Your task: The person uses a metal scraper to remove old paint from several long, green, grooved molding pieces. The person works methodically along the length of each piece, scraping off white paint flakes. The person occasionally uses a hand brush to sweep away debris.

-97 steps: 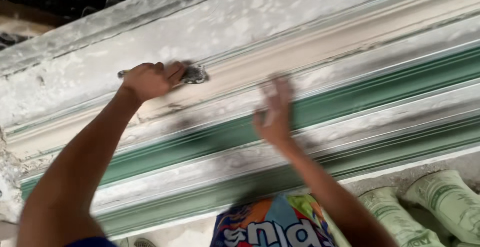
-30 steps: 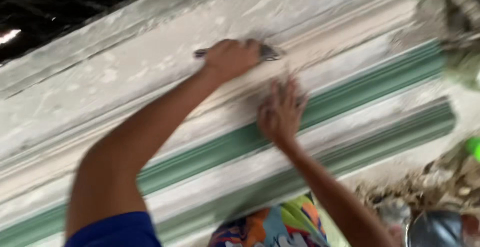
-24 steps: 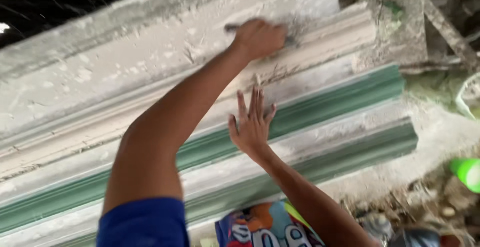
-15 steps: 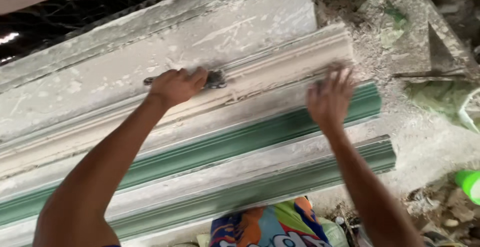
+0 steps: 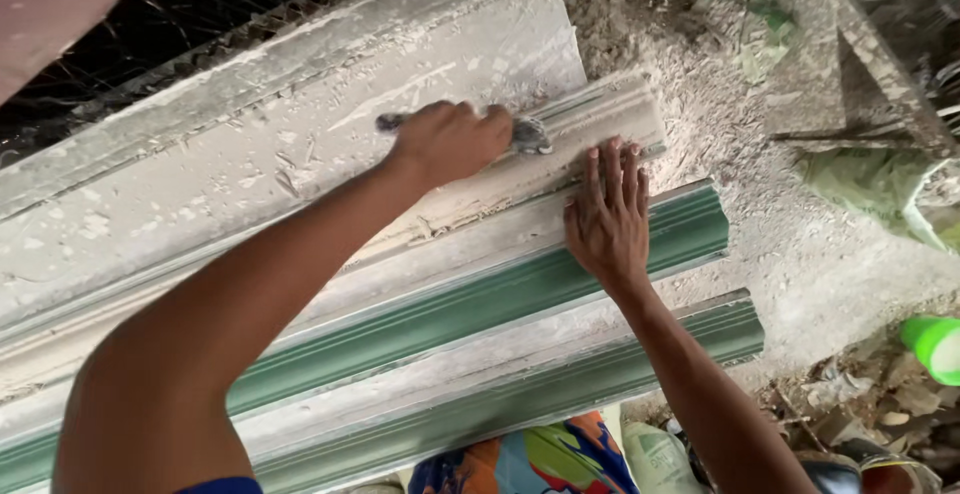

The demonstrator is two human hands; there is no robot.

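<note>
The left hand (image 5: 450, 139) has its fingers closed around a small scraping tool (image 5: 525, 134), pressed on the white plaster moulding (image 5: 600, 114) near its end, while the right hand (image 5: 605, 219) lies flat, fingers spread, just below it. It seems a smoothing step; next the tool needs a steady pull along the profile. The green mould (image 5: 480, 304) beneath is dusty, with rubble (image 5: 760, 154) around.

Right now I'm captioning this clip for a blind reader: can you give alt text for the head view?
A left hand grips a small scraping tool against a dusty white moulding, while the right hand lies flat beside it. Long green moulds run below, with rubble to the right.
</note>
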